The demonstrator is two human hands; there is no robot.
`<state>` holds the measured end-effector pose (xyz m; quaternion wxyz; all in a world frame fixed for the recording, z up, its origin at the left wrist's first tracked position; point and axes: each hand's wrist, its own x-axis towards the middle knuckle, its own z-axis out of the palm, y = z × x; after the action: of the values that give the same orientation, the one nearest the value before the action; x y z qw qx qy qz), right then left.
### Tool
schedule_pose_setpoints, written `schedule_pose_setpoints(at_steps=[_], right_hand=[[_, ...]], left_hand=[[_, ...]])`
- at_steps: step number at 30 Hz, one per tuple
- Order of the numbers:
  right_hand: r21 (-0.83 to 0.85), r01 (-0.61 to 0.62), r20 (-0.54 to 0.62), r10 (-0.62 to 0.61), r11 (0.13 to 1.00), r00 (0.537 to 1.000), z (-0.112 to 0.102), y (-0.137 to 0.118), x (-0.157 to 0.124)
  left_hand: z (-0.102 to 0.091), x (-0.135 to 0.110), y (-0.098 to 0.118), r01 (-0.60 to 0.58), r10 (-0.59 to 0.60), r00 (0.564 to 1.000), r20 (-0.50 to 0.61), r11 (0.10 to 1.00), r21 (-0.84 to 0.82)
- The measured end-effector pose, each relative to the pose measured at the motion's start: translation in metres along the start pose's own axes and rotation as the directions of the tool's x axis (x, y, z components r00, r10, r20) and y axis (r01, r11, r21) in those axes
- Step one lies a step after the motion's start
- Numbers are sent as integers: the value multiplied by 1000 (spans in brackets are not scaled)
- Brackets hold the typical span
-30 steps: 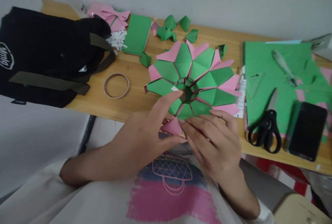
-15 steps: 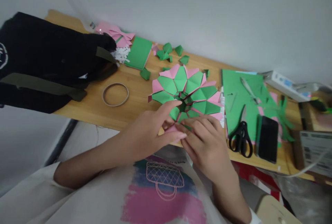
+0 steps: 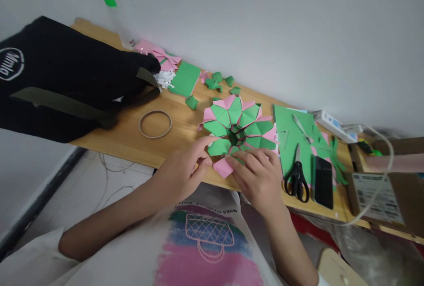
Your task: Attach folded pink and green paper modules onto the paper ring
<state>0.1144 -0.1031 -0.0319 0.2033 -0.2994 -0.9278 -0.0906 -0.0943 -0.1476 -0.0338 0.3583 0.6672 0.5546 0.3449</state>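
A round ring of folded green and pink paper pieces (image 3: 240, 122) lies flat on the wooden table (image 3: 126, 138). At its near edge both my hands meet on one pink folded piece (image 3: 222, 167). My left hand (image 3: 185, 171) pinches the piece's left side with forefinger stretched toward the ring. My right hand (image 3: 260, 175) has its fingers curled down onto the piece's right side and the ring's rim. Several loose green folded pieces (image 3: 217, 83) lie behind the ring by the wall.
A black bag (image 3: 62, 80) covers the table's left end, a tape ring (image 3: 155, 124) beside it. Right of the paper ring lie green sheets (image 3: 293, 133), black scissors (image 3: 297, 180) and a dark phone (image 3: 323, 182). Cardboard boxes (image 3: 380, 180) and a cable stand at the far right.
The view has pulled back and swung right, showing more of the table. My hands have brought the pink piece down to the ring's near edge and stay closed on it.
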Motion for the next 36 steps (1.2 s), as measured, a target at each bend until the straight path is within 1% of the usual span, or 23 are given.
schedule_pose_setpoints(at_steps=[3,5,8,11,14,16,19,22,27,29,33,36], right_hand=[[51,43,-38,-41,998,998,4,-1,3],[108,29,-82,-21,994,996,6,-1,4],[148,-81,-125,100,986,987,7,-4,4],[126,-190,-112,204,974,973,7,-8,4],[113,-246,-82,256,962,963,7,-12,4],[119,-272,-73,281,955,957,8,-13,3],[143,-305,-80,318,942,945,9,-13,2],[181,-325,-96,346,928,933,7,-12,0],[260,-340,-110,378,904,919,-1,-9,-2],[294,-342,-103,386,892,917,-4,-6,-3],[397,-349,-64,405,848,912,-9,0,-6],[463,-325,-18,376,824,926,-13,5,-8]], left_hand=[[-1,-6,-4,-15,15,999,-34,1000,4],[-1,-8,-6,-26,27,997,-69,1000,11],[2,-11,-8,-29,29,993,-113,1000,9],[10,-12,-9,-36,31,993,-117,999,-37],[23,-8,-10,-69,59,992,-112,994,-85],[30,-4,-9,-78,65,988,-139,993,-89],[36,3,-6,-77,61,985,-163,993,-95],[35,7,-3,-91,75,986,-151,991,-101],[27,12,4,-119,109,983,-151,991,-62],[23,16,5,-130,116,984,-137,987,-92],[18,27,3,-101,95,995,-38,971,-215],[14,36,0,-53,62,998,28,964,-260]])
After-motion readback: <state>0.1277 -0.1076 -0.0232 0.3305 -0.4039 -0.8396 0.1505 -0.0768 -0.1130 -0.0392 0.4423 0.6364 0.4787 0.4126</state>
